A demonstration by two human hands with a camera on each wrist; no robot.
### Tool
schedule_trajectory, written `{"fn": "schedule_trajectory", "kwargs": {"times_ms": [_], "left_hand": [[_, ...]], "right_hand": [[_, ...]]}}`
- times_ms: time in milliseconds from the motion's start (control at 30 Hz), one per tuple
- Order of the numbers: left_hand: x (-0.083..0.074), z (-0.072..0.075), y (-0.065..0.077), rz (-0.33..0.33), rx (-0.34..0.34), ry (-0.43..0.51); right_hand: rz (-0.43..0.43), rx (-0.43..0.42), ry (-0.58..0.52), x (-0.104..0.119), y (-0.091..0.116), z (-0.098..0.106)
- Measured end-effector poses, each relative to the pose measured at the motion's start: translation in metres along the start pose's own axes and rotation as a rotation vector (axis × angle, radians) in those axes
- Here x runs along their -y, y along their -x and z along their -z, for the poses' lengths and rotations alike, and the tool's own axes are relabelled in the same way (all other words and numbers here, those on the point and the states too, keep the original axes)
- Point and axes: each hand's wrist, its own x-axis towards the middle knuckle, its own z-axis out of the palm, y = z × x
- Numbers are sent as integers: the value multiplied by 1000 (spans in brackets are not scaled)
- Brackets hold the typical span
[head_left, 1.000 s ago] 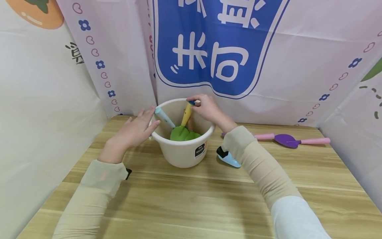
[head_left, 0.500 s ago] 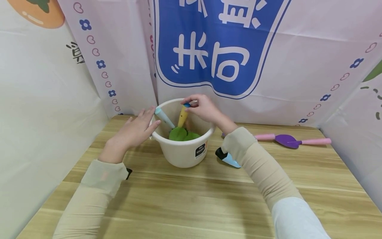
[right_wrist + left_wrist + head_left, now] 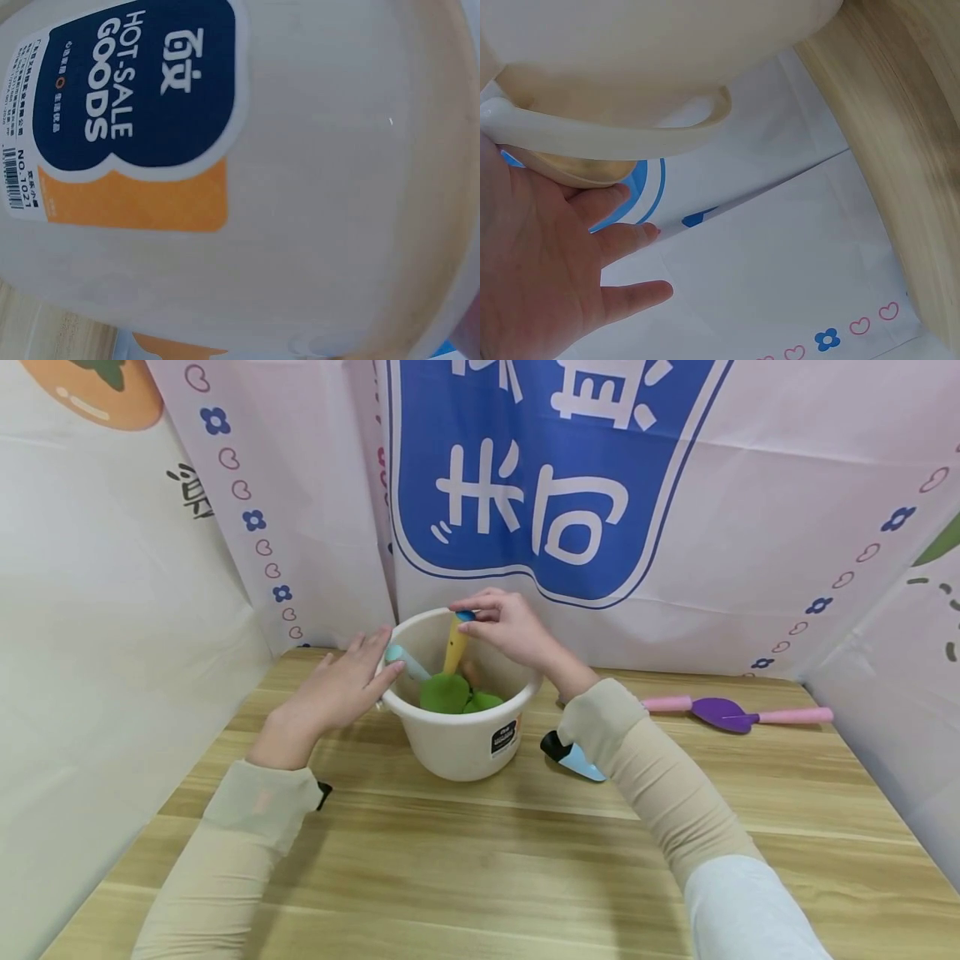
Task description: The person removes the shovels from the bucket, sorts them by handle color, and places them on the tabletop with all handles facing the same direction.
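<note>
A cream plastic bucket (image 3: 457, 752) stands upright on the wooden table. Against its left rim rests my left hand (image 3: 333, 693), fingers straight and spread; in the left wrist view the bucket's carrying handle (image 3: 615, 141) passes just above that hand (image 3: 547, 262). Over the bucket's far right side, my right hand (image 3: 513, 631) pinches the blue-tipped top of a toy shovel with a yellow handle (image 3: 454, 647) and green blade (image 3: 444, 693). Also inside are a light blue handle (image 3: 407, 662), leaning left, and a second green piece (image 3: 483, 701). The bucket's label (image 3: 142, 90) fills much of the right wrist view.
Right of the bucket lies a light blue and black tool (image 3: 577, 762), partly behind the right sleeve. Farther right are a purple trowel blade (image 3: 720, 713) with a pink handle (image 3: 793, 716) and another pink handle (image 3: 666, 703). A printed cloth (image 3: 322, 527) hangs behind the table.
My right hand has shifted slightly left, bringing the shovel's yellow handle and green blade left inside the bucket. The light blue handle has sunk a little. My left hand stays put.
</note>
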Motion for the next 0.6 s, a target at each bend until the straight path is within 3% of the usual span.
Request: {"fn": "schedule_trajectory", "kwargs": {"times_ms": [267, 600], "left_hand": [[1, -1, -1, -2, 2, 6], [3, -2, 0, -14, -5, 10]], "right_hand": [[11, -30, -29, 1, 5, 4], [-46, -102, -12, 3, 15, 17]]}}
